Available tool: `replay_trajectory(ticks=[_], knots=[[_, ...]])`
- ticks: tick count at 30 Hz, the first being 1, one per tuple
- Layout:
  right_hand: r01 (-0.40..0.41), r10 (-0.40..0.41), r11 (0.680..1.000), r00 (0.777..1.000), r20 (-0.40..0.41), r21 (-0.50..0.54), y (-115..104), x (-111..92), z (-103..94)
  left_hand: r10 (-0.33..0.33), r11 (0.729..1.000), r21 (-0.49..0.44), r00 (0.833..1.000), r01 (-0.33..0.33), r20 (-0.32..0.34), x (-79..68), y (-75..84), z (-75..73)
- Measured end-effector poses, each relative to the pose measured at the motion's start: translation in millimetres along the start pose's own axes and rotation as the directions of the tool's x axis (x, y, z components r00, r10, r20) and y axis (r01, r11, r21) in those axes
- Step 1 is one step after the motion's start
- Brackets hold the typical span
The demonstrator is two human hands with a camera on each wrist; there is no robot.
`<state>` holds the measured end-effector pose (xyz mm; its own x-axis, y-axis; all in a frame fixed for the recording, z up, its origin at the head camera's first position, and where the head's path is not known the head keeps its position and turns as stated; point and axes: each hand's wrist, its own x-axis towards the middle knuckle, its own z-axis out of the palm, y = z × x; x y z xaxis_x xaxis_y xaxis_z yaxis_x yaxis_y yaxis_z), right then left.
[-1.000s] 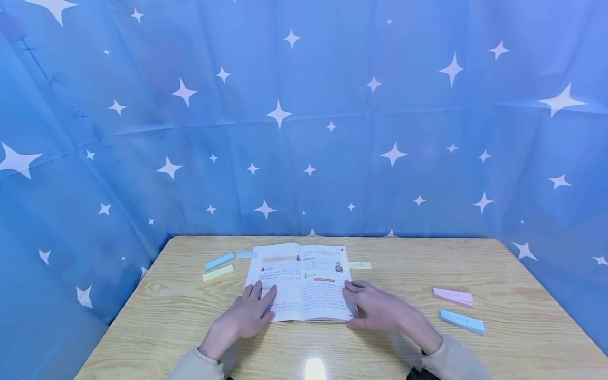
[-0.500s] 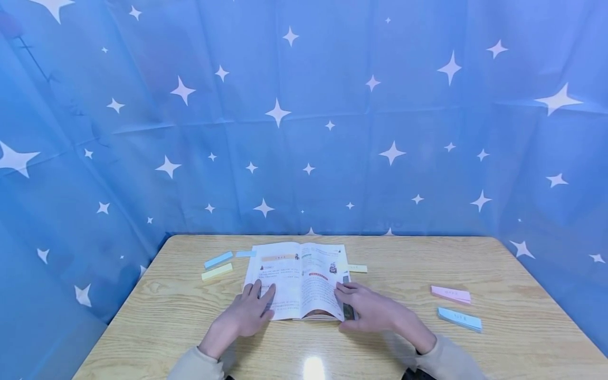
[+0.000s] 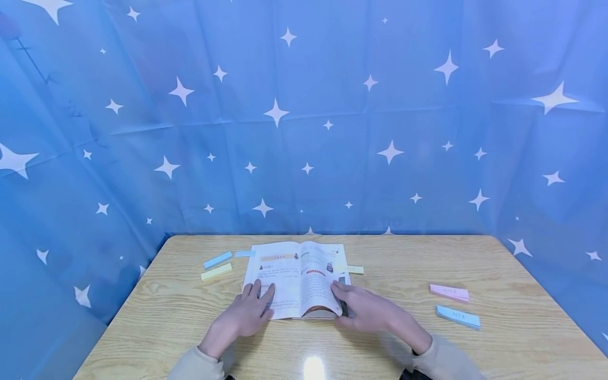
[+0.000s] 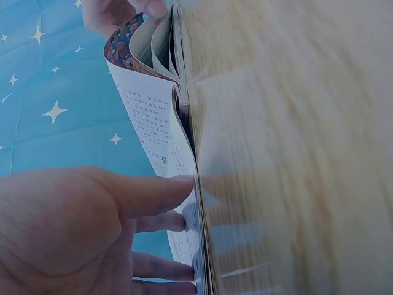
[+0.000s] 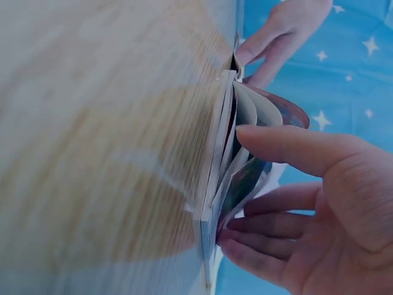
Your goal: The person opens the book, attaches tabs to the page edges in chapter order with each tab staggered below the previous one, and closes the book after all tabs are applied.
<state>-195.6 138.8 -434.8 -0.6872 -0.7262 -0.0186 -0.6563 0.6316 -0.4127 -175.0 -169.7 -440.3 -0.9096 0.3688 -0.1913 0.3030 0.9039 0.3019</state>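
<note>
An open printed book lies on the wooden table in front of the person. The left hand rests on the lower left page with its fingers spread and fairly straight; in the left wrist view its thumb lies at the book's bottom edge. At the lower right corner, the right hand holds several right-hand pages between thumb and fingers. Those pages bow upward in loops, and a dark picture page shows beneath them. A blue paper tab sticks out on the book's left, a yellow one on its right.
Left of the book lie a blue paper strip and a yellow strip. Over to the right are a pink strip pad and a blue strip pad with writing. A blue star-patterned curtain hangs behind the table.
The right hand has moved left from the book's right edge, bending the right-hand pages up and inward so a darker page shows underneath. The left hand stays in place.
</note>
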Motion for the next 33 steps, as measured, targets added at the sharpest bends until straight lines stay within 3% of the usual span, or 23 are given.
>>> replay_trajectory(ticks=[9,16,19,26,33], knots=[[0.028,-0.02,0.996,0.996,-0.092,0.089,0.5,0.8,0.4,0.002,1.0,-0.008,1.0,-0.003,-0.006,-0.8,0.6,0.2],[0.005,-0.035,0.994,0.963,-0.268,-0.113,0.3,-0.5,-2.9,-0.005,0.999,-0.035,1.0,0.005,-0.005,-3.0,0.4,-2.0],[-0.012,-0.027,0.993,0.946,-0.322,-0.118,0.7,-0.5,-4.6,-0.007,0.999,-0.045,1.0,0.007,0.0,-3.0,-0.3,-3.6],[-0.078,0.072,0.997,0.957,-0.282,-0.011,0.5,-3.8,-9.2,0.019,0.999,-0.044,1.0,-0.02,-0.01,-1.1,-1.8,-3.5],[-0.075,0.074,0.997,0.961,-0.268,0.007,1.2,-5.7,-10.1,0.049,0.999,-0.021,0.998,-0.05,-0.037,0.7,-1.6,0.8]])
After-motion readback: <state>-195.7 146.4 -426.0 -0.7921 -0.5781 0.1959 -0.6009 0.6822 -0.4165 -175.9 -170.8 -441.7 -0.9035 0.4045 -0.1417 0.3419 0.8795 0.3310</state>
